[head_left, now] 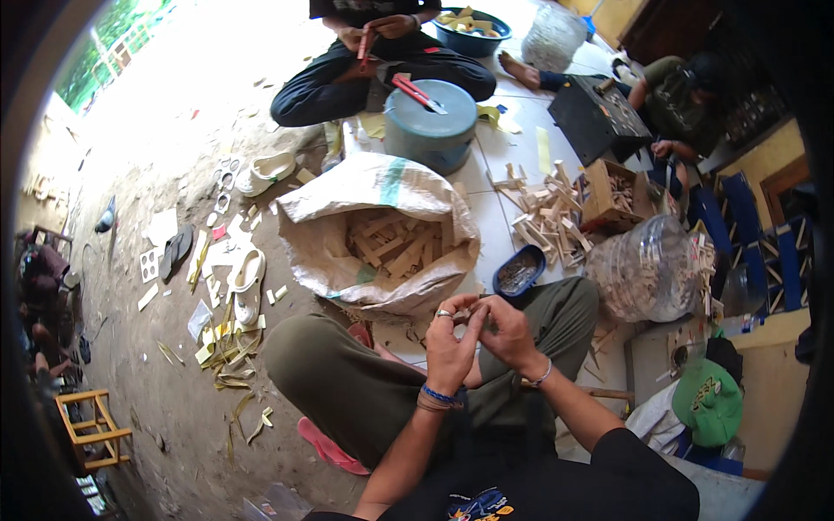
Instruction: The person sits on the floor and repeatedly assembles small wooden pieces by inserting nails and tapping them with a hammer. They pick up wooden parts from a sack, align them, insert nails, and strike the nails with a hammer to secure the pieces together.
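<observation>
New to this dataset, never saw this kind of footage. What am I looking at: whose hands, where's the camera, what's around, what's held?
One picture, from a fisheye camera worn on a person's head, looking down; that is why edges bend. The two bare hands at centre are the wearer's: left hand and right hand, fingers together over the lap, pinching something too small to identify. The wearer sits cross-legged on the floor. Just ahead stands an open sack of wood pieces, with a small blue bowl and a clear jug to its right. Two other people work farther back.
</observation>
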The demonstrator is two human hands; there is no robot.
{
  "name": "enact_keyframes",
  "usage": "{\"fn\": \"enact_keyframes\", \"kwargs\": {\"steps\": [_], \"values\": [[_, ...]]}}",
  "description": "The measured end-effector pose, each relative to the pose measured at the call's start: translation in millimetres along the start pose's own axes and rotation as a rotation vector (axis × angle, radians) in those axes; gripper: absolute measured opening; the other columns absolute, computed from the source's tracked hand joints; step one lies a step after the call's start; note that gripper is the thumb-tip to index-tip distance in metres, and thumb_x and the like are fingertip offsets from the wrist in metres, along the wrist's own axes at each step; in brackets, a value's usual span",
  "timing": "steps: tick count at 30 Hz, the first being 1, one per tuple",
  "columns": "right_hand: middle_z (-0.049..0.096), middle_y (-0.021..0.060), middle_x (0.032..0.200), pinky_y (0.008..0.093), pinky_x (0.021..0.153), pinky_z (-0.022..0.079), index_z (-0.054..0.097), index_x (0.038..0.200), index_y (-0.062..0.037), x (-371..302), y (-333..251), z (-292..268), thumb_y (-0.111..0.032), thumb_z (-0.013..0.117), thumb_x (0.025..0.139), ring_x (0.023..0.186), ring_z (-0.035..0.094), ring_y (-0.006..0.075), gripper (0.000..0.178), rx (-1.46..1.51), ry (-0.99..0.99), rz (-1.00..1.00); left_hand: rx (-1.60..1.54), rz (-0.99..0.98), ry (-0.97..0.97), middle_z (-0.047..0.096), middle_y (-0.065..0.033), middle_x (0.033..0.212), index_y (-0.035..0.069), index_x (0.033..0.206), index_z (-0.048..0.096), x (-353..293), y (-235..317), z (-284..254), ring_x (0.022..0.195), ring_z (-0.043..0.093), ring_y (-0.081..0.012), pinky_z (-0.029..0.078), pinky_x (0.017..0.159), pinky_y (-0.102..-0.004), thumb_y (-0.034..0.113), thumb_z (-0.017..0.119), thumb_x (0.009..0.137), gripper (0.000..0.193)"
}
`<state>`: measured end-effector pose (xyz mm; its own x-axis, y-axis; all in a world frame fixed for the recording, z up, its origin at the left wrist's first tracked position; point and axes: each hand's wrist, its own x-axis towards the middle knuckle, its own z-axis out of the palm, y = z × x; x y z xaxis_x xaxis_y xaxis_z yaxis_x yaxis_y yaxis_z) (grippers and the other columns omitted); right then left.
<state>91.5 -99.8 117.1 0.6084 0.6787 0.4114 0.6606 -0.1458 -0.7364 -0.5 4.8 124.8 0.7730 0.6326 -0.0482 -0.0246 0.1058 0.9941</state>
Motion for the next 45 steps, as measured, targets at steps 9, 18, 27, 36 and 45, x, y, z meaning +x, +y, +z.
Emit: {"fn": "enact_keyframes", "kwargs": {"steps": [9, 18, 27, 36, 45], "values": [[0.072, 0.0137, 0.098, 0.0422, 0.077, 0.055, 0.073, 0.106, -0.0064, -22.4, 122.8, -54.1, -0.019, 0.075, 0.091, 0.090, 0.070, 0.0354, 0.020, -0.293, -0.267, 0.186, -0.062, -0.067, 0.034, 0.078, -0.0069, 0.104, 0.000, 0.114, 0.070, 5.7, -33.1, 10.5, 0.100, 0.071, -0.0074, 0.057, 0.083, -0.0246, 0.005, 0.074, 0.099, 0.017], [0.065, 0.0127, 0.108, 0.0500, 0.086, 0.049, 0.068, 0.117, -0.0120, -12.3, 221.3, -36.9, -0.016, 0.074, 0.090, 0.101, 0.065, 0.0369, 0.028, -0.638, -0.303, 0.315, -0.073, -0.115, 0.154, 0.075, -0.0079, 0.112, 0.002, 0.118, 0.066, 12.1, -56.8, -2.3, 0.077, 0.064, -0.0050, 0.053, 0.068, -0.0215, 0.027, 0.058, 0.111, 0.027], [0.063, 0.0155, 0.106, 0.0503, 0.085, 0.048, 0.064, 0.110, -0.0092, -22.9, 231.9, -23.8, -0.017, 0.072, 0.092, 0.096, 0.064, 0.0399, 0.022, -0.665, -0.201, 0.373, 0.164, -0.180, 0.154, 0.073, -0.0073, 0.109, -0.001, 0.125, 0.065, 32.8, -94.9, -12.9, 0.088, 0.065, -0.0101, 0.053, 0.080, -0.0254, 0.028, 0.058, 0.111, 0.033], [0.062, 0.0101, 0.101, 0.0397, 0.087, 0.047, 0.067, 0.108, -0.0126, -14.9, 181.2, -7.7, -0.011, 0.059, 0.095, 0.086, 0.064, 0.0244, 0.015, -0.610, -0.139, -0.121, 0.264, -0.350, 0.098, 0.077, -0.0152, 0.115, -0.001, 0.139, 0.063, 26.5, -111.5, -13.7, 0.111, 0.070, -0.0192, 0.051, 0.098, -0.0322, 0.035, 0.062, 0.108, 0.047], [0.061, 0.0078, 0.097, 0.0485, 0.103, 0.039, 0.066, 0.106, -0.0162, -9.6, 181.2, 21.0, -0.018, 0.054, 0.097, 0.077, 0.067, 0.0199, 0.015, -0.722, -0.624, -0.186, 0.132, -0.278, 0.100, 0.072, -0.0038, 0.103, 0.004, 0.129, 0.068, 19.1, -96.0, -5.1, 0.083, 0.061, -0.0075, 0.049, 0.073, -0.0244, 0.029, 0.058, 0.110, 0.033]]}}
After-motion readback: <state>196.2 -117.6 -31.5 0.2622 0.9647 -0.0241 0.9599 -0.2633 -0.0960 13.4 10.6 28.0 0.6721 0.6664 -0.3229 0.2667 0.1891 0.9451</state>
